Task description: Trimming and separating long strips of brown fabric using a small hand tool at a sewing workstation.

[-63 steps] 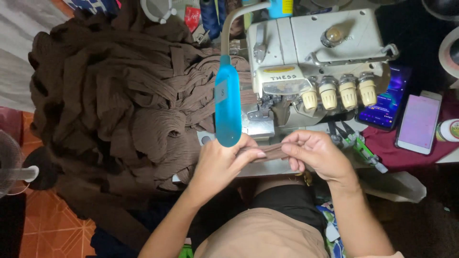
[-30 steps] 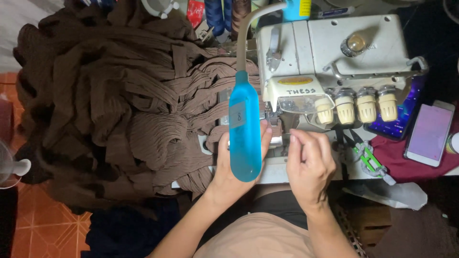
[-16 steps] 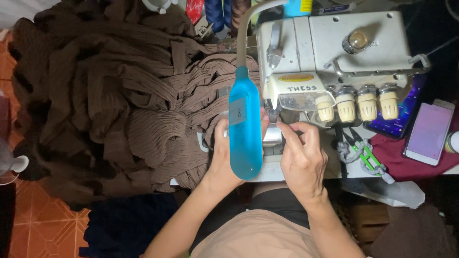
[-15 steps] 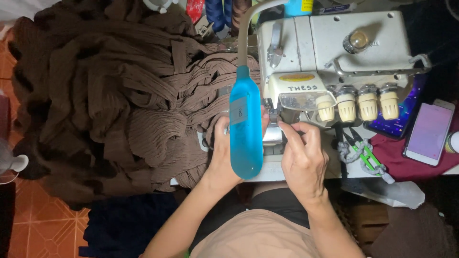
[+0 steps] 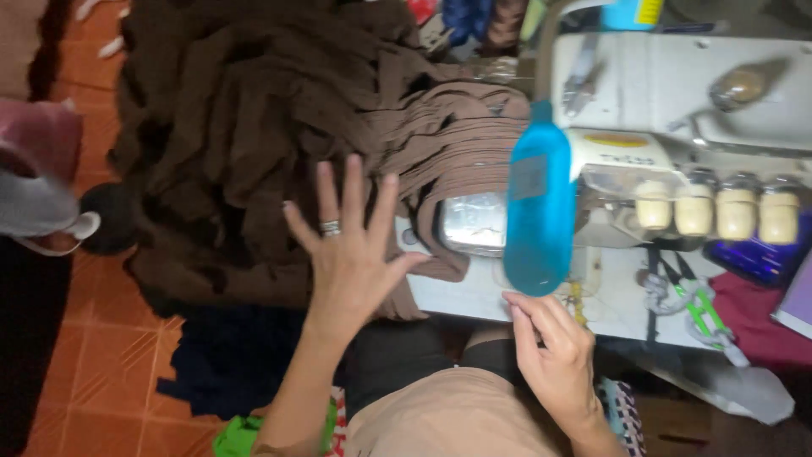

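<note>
My left hand (image 5: 351, 241) is spread wide with a ring on one finger, hovering over the edge of a large heap of brown ribbed fabric strips (image 5: 254, 144); it holds nothing. My right hand (image 5: 554, 355) sits near the front edge of the white table (image 5: 474, 296), fingers loosely curled, just below a blue lamp head (image 5: 539, 207) on a bent neck. Whether it pinches anything I cannot tell. A white overlock sewing machine (image 5: 677, 110) with a row of cream tension knobs (image 5: 715, 211) stands behind the lamp. Its metal plate (image 5: 474, 224) is bare.
Green-handled snips (image 5: 698, 309) lie on the table to the right of the lamp. A maroon cloth (image 5: 757, 309) and a phone's edge (image 5: 795, 300) are at far right. Dark blue cloth (image 5: 224, 360) lies on the orange tiled floor (image 5: 110, 364) below the heap.
Both hands left the machine's needle area. My left hand swung left and opened over the brown heap; my right hand dropped back to the table's front edge. The camera turned left.
</note>
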